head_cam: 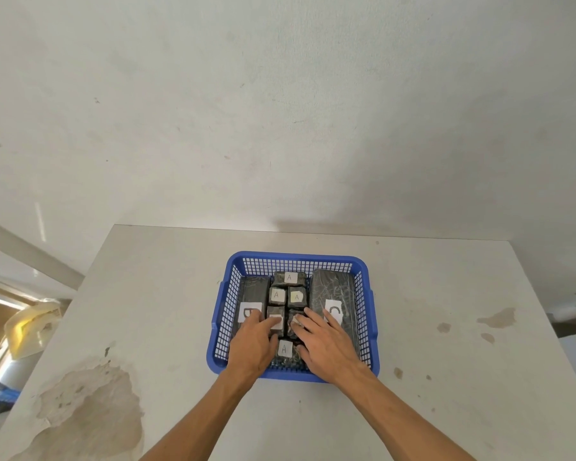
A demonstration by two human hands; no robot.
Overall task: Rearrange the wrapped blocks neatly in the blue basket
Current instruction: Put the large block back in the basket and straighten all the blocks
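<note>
A blue mesh basket (296,259) stands on the white table and holds black-wrapped blocks with white labels. A long block marked B (252,292) lies along the left wall, and a large block marked C (334,291) along the right wall. Several small blocks marked A (289,278) fill the middle in a column. My left hand (254,344) lies flat with its fingers on a small middle block (275,312). My right hand (323,344) rests its fingers on the small block (293,327) beside it. Neither hand grips anything. One A block (284,349) shows between the hands.
The white table (446,377) has brown stains at the front left and right. Its left edge drops off to a floor area with a yellowish plastic bag (30,327). A bare white wall stands behind the table.
</note>
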